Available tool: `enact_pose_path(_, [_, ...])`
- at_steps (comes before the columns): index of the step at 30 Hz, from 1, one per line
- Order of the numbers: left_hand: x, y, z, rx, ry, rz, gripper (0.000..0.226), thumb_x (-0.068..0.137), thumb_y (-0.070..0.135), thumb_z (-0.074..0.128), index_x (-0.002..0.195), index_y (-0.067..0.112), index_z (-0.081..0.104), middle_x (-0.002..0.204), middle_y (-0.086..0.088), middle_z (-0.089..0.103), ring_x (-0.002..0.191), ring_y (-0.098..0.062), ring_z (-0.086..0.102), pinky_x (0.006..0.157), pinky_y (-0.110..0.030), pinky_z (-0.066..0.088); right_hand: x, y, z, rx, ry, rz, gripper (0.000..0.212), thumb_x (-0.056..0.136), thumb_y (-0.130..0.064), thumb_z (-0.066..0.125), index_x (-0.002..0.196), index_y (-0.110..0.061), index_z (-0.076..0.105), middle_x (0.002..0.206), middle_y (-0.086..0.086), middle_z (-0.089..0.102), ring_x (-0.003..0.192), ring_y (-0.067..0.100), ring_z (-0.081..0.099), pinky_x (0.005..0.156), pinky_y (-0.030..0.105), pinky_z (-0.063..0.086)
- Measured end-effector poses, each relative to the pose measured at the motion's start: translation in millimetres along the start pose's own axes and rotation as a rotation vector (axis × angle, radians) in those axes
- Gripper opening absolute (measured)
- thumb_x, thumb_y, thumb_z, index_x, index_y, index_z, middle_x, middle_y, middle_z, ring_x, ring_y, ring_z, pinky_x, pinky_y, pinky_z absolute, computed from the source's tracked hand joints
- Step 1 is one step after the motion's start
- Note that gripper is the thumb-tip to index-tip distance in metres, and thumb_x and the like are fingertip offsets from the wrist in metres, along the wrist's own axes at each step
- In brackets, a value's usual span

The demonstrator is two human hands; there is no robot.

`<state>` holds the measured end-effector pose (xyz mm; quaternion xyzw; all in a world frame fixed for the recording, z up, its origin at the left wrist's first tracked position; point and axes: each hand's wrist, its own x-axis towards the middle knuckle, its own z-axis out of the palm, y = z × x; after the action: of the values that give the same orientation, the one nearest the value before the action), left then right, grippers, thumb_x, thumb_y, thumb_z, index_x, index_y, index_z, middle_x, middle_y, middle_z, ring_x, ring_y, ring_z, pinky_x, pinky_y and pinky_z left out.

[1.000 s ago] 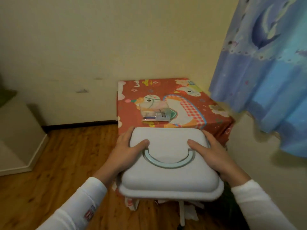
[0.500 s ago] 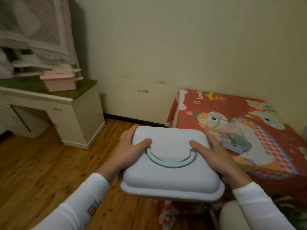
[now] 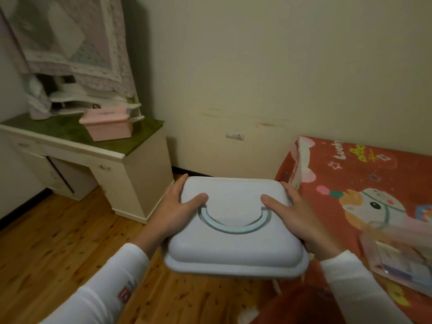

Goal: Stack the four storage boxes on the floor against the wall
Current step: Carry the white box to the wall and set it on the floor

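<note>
Your left hand (image 3: pixel 180 208) and right hand (image 3: pixel 295 215) clamp the pale blue box (image 3: pixel 235 226) by its sides, carried above the wooden floor (image 3: pixel 58 235). Keep it level, then lower it flat against the wall (image 3: pixel 257 90).

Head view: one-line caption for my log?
Both hands, left and right, carry a pale blue lidded box above the wooden floor.

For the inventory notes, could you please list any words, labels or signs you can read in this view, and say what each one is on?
"Luck", cut off by the frame edge: white lettering on the red cartoon cover at right.
Red and white patch on the left sleeve: too blurred to read.
Clear packet lying on the cover: any print is too blurred to read.
White box held in both hands, pink box on the desk: no text visible.
</note>
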<state>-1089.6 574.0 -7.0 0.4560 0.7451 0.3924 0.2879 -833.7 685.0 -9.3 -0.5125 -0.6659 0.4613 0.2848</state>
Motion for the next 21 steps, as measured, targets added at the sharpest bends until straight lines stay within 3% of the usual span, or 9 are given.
enact_pose_path(6, [107, -5, -16, -0.003, 0.075, -0.078, 0.087, 0.086, 0.058, 0.061, 0.155, 0.032, 0.016, 0.159, -0.003, 0.029, 0.138, -0.029, 0.039, 0.112, -0.052, 0.035, 114, -23, 23, 0.005, -0.041, 0.006, 0.082, 0.076, -0.062, 0.067, 0.146, -0.035, 0.034, 0.146, -0.002, 0.043, 0.126, 0.022, 0.046, 0.102, 0.045, 0.040])
enact_pose_path(11, [189, -10, -28, -0.019, 0.057, -0.056, 0.074, 0.087, 0.055, 0.062, 0.149, 0.029, 0.032, 0.150, -0.005, 0.039, 0.128, -0.027, 0.047, 0.108, -0.053, 0.040, 193, -36, 41, -0.024, -0.021, -0.002, 0.079, 0.079, -0.059, 0.066, 0.146, -0.031, 0.034, 0.147, 0.000, 0.041, 0.126, 0.024, 0.045, 0.097, 0.039, 0.040])
enact_pose_path(16, [280, -28, -39, -0.051, 0.035, -0.007, 0.070, 0.087, 0.054, 0.063, 0.147, 0.030, 0.037, 0.149, -0.005, 0.041, 0.128, -0.027, 0.047, 0.109, -0.052, 0.039, 275, -43, 67, -0.058, 0.006, 0.020, 0.078, 0.080, -0.060, 0.064, 0.145, -0.032, 0.033, 0.147, 0.002, 0.039, 0.125, 0.028, 0.045, 0.101, 0.047, 0.041])
enact_pose_path(21, [384, -53, -57, -0.040, -0.030, 0.010, 0.076, 0.087, 0.056, 0.062, 0.151, 0.030, 0.031, 0.155, -0.004, 0.032, 0.137, -0.028, 0.037, 0.114, -0.053, 0.032, 356, -49, 106, -0.091, 0.055, 0.011, 0.074, 0.084, -0.053, 0.064, 0.145, -0.027, 0.032, 0.145, 0.004, 0.041, 0.114, 0.020, 0.044, 0.090, 0.035, 0.040])
